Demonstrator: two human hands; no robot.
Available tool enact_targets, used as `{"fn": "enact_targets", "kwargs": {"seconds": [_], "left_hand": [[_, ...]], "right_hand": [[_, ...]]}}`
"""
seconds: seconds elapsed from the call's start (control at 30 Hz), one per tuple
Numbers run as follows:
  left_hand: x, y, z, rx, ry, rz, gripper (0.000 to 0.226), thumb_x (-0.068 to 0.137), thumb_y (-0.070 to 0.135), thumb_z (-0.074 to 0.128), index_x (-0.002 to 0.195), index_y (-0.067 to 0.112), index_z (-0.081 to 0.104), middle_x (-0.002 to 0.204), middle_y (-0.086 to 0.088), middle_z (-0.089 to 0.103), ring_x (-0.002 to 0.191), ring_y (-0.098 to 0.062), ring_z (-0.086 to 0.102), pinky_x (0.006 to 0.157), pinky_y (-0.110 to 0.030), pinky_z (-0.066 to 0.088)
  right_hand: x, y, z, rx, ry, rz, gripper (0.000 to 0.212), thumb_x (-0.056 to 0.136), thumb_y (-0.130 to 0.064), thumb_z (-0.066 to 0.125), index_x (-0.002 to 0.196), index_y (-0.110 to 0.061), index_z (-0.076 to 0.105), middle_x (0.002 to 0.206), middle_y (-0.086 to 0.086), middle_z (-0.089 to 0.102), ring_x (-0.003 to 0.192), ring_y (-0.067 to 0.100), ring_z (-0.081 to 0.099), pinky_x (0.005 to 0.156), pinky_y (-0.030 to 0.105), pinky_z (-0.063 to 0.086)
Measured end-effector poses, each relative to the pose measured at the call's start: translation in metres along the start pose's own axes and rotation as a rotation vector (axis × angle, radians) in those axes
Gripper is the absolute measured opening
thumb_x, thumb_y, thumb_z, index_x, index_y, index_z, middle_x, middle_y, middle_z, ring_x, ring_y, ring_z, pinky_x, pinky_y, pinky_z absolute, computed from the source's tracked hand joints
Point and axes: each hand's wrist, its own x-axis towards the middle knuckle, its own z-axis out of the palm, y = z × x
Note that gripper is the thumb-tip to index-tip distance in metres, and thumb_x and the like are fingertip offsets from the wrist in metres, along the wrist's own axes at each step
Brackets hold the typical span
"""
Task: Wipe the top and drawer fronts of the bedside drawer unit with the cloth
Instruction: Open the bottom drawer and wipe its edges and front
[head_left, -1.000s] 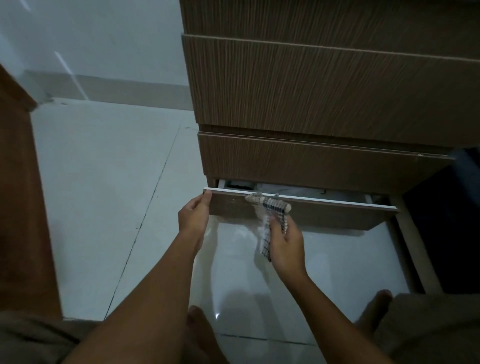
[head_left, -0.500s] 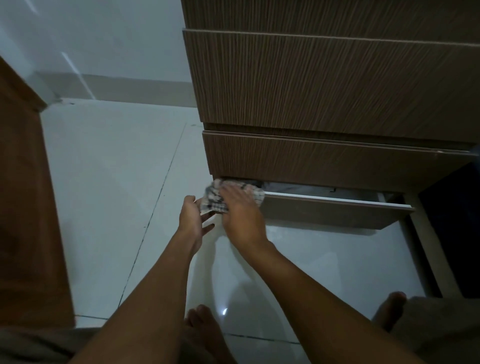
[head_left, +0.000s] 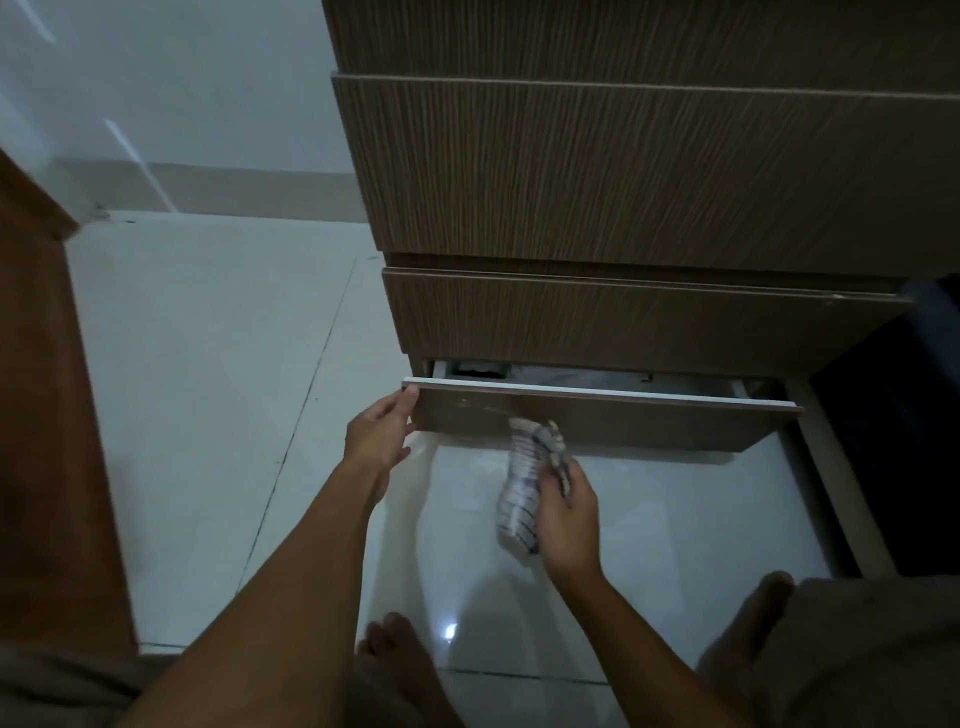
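Your drawer unit (head_left: 623, 182) runs off the top edge, so you can't see its top. Inside the open bottom drawer (head_left: 649, 423) the contents are too dim to tell. Just below it, the cloth (head_left: 519, 499) hides your right hand's (head_left: 569, 519) fingertips.

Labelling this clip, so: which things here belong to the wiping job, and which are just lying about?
Job: cloth, held by right hand; bottom drawer, pulled open, gripped by left hand; drawer fronts above.
Just about: floor, wall, wooden panel at left, bare foot.
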Motion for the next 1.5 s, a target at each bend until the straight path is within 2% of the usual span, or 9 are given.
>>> {"fn": "enact_targets", "kwargs": {"seconds": [0.2, 0.27, 0.4, 0.6, 0.8, 0.97, 1.17, 1.3, 1.5], "left_hand": [[-0.001, 0.009, 0.014, -0.029, 0.054, -0.022, 0.047, 0.093, 0.039, 0.057, 0.135, 0.019, 0.053, 0.139, -0.006, 0.055, 0.118, -0.029, 0.059, 0.100, -0.048, 0.048], [0.002, 0.013, 0.018, -0.041, 0.066, -0.030, 0.046, 0.094, 0.040, 0.056, 0.135, 0.019, 0.052, 0.139, -0.006, 0.055, 0.118, -0.029, 0.058, 0.099, -0.048, 0.047], [0.005, 0.018, 0.026, -0.057, 0.076, -0.044, 0.044, 0.096, 0.039, 0.053, 0.135, 0.019, 0.051, 0.140, -0.005, 0.054, 0.118, -0.030, 0.058, 0.098, -0.048, 0.047], [0.013, 0.020, 0.031, -0.077, 0.099, -0.066, 0.044, 0.096, 0.038, 0.053, 0.136, 0.018, 0.051, 0.139, -0.006, 0.054, 0.116, -0.031, 0.058, 0.097, -0.049, 0.047], [0.020, 0.019, 0.026, -0.040, 0.097, -0.077, 0.044, 0.095, 0.040, 0.055, 0.134, 0.019, 0.052, 0.138, -0.007, 0.055, 0.113, -0.031, 0.061, 0.096, -0.051, 0.049], [0.024, 0.020, 0.025, 0.014, 0.082, -0.076, 0.046, 0.095, 0.041, 0.053, 0.135, 0.019, 0.050, 0.141, -0.007, 0.053, 0.115, -0.031, 0.060, 0.096, -0.050, 0.048], [0.028, 0.019, 0.019, 0.063, 0.062, -0.064, 0.048, 0.094, 0.044, 0.053, 0.136, 0.021, 0.050, 0.142, -0.005, 0.052, 0.115, -0.031, 0.059, 0.094, -0.050, 0.049], [0.030, 0.017, 0.019, 0.077, 0.062, -0.045, 0.048, 0.094, 0.044, 0.052, 0.137, 0.020, 0.049, 0.143, -0.005, 0.052, 0.117, -0.032, 0.059, 0.094, -0.050, 0.048], [0.029, 0.016, 0.019, 0.081, 0.066, -0.028, 0.048, 0.095, 0.044, 0.052, 0.136, 0.020, 0.049, 0.142, -0.006, 0.053, 0.116, -0.032, 0.059, 0.094, -0.049, 0.048]], "right_hand": [[0.018, 0.014, -0.047, 0.275, 0.333, 0.239, 0.027, 0.097, -0.026, 0.055, 0.121, -0.013, 0.061, 0.115, 0.009, 0.067, 0.100, 0.027, 0.065, 0.077, 0.034, 0.056], [0.025, 0.011, -0.059, 0.419, 0.359, 0.277, 0.036, 0.096, -0.025, 0.056, 0.129, -0.009, 0.058, 0.120, 0.009, 0.066, 0.104, 0.027, 0.065, 0.080, 0.032, 0.055], [0.037, 0.001, -0.080, 0.530, 0.390, 0.234, 0.041, 0.098, -0.020, 0.054, 0.138, -0.013, 0.050, 0.133, 0.010, 0.059, 0.114, 0.028, 0.061, 0.099, 0.041, 0.049], [0.049, -0.013, -0.114, 0.531, 0.593, 0.144, 0.040, 0.102, -0.017, 0.046, 0.142, -0.014, 0.046, 0.137, 0.010, 0.056, 0.110, 0.023, 0.059, 0.086, 0.028, 0.047], [0.077, -0.022, -0.135, 0.372, 0.852, -0.004, 0.040, 0.103, -0.026, 0.045, 0.141, -0.015, 0.045, 0.139, 0.008, 0.053, 0.124, 0.025, 0.053, 0.092, 0.026, 0.042], [0.103, -0.025, -0.129, 0.180, 0.809, -0.082, 0.039, 0.104, -0.024, 0.041, 0.142, -0.016, 0.044, 0.140, 0.008, 0.053, 0.126, 0.024, 0.051, 0.092, 0.021, 0.036], [0.128, -0.027, -0.098, 0.159, 0.743, -0.006, 0.053, 0.104, -0.007, 0.032, 0.154, -0.021, 0.022, 0.152, 0.008, 0.039, 0.134, 0.025, 0.042, 0.088, 0.013, 0.028], [0.137, -0.026, -0.072, 0.262, 0.786, -0.045, 0.053, 0.105, -0.016, 0.031, 0.154, -0.028, 0.018, 0.153, 0.009, 0.037, 0.136, 0.026, 0.042, 0.114, 0.032, 0.030], [0.144, -0.004, -0.040, 0.145, 0.771, -0.154, 0.070, 0.088, -0.020, 0.030, 0.155, -0.025, 0.011, 0.158, 0.010, 0.027, 0.140, 0.024, 0.037, 0.116, 0.043, 0.030]]}}
